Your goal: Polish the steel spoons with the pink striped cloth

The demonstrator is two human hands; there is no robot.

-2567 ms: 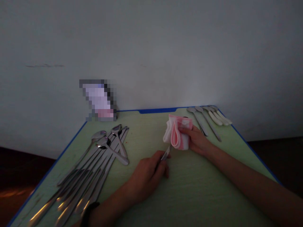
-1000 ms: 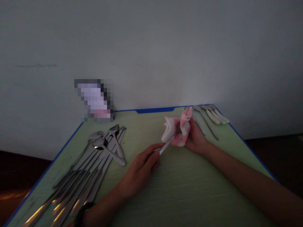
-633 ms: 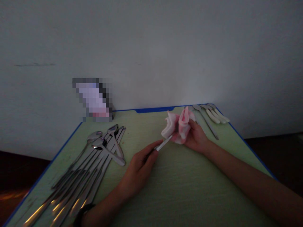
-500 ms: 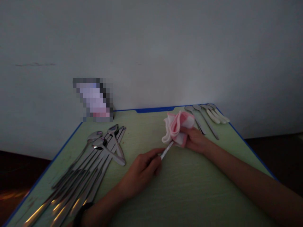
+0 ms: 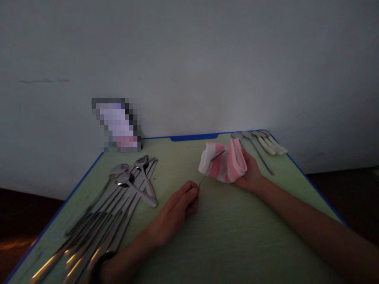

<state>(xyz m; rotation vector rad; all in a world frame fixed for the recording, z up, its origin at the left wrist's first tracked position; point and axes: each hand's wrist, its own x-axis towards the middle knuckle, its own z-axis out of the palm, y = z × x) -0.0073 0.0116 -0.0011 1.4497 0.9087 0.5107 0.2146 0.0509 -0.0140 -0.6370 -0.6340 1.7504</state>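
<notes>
My left hand (image 5: 180, 203) is closed around the handle end of a metal spoon (image 5: 217, 155), which is seen edge-on and slants up to the right. The spoon's bowl lies against the open face of a pink and white striped cloth (image 5: 219, 163). Folded and bunched, the cloth rests in my right hand (image 5: 250, 173), closed round its right side, with most of the fingers hidden behind it. Both hands are above the middle of the green table (image 5: 225, 232).
Several metal knives (image 5: 118, 205) lie fanned at the left, with several spoons (image 5: 136, 189) on top. At the back right are more spoons (image 5: 259, 152) and white-handled cutlery (image 5: 271, 146). A blurred-out device (image 5: 117, 124) leans on the wall (image 5: 189, 71).
The cloth has opened out from around the spoon, so the bowl shows against it. My right hand has turned to hold the cloth from behind; my left hand has shifted slightly left.
</notes>
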